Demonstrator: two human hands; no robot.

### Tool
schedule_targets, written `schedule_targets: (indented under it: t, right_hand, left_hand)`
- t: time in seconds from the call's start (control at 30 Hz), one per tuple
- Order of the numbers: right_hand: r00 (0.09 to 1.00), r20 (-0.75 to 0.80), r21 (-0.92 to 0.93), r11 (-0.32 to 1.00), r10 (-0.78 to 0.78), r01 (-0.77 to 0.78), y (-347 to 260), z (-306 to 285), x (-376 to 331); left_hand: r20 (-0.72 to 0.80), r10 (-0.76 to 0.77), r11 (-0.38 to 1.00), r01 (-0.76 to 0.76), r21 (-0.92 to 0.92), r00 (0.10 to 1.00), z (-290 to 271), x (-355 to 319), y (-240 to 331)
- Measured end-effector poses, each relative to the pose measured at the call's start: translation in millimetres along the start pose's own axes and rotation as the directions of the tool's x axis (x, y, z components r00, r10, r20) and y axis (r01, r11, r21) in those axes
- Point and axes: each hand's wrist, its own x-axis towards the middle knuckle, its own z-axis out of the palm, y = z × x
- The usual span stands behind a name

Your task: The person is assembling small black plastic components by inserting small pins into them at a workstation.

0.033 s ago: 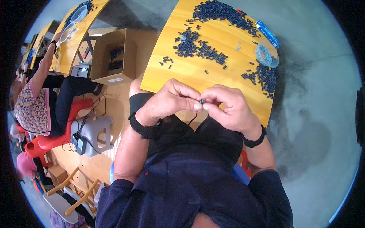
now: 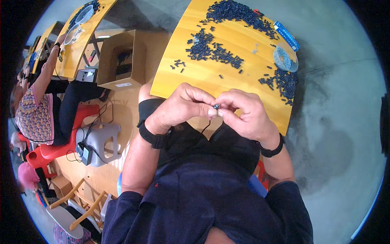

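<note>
Above my lap, at the near edge of the yellow table (image 2: 195, 83), both my hands meet fingertip to fingertip. Between them is a small dark piece (image 2: 216, 106), mostly covered by the fingers, its exact kind too small to make out. My left hand (image 2: 185, 106) pinches it with thumb and index finger. From the other side, the thumb and index finger of my right hand (image 2: 243, 113) close on it too. Many short black cylindrical pieces (image 2: 231, 12) lie in loose heaps across the table, with a smaller heap (image 2: 201, 46) nearer my hands.
At the table's right edge stand a clear tub (image 2: 283, 59) of small pale-blue parts and a blue box (image 2: 287, 36). A cardboard carton (image 2: 122, 61) sits to the left. Beyond it, a person (image 2: 36, 116) works on a red chair, beside a grey stool (image 2: 99, 142) with cables.
The small dark piece sits slightly higher and appears turned a little between my fingertips. Both hands keep their pinch in nearly the same place.
</note>
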Motion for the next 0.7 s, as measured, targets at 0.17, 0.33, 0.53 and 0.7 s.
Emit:
schedule_targets:
  t: [0.17,0.33,0.53,0.7]
  right_hand:
    - [0.997,-0.075,0.033,0.999,-0.034,0.037,-3.6,-2.0,2.5]
    - [0.986,-0.119,0.016,0.993,-0.113,0.116,-2.6,-3.7,1.9]
    - [0.974,-0.125,-0.008,0.982,-0.189,0.19,-1.1,-3.3,1.9]
    - [0.976,-0.131,-0.026,0.984,-0.176,0.174,-2.2,-1.7,1.1]
  left_hand:
    - [-0.019,0.064,0.996,-0.065,-0.065,0.998,2.0,-0.1,1.4]
    - [-0.061,0.046,0.994,-0.052,-0.101,0.997,4.0,0.7,-1.9]
    - [-0.038,0.075,0.997,-0.076,-0.012,0.996,4.9,-0.1,-1.5]
    - [-0.066,0.048,0.998,-0.05,-0.034,0.997,4.6,-1.1,1.8]
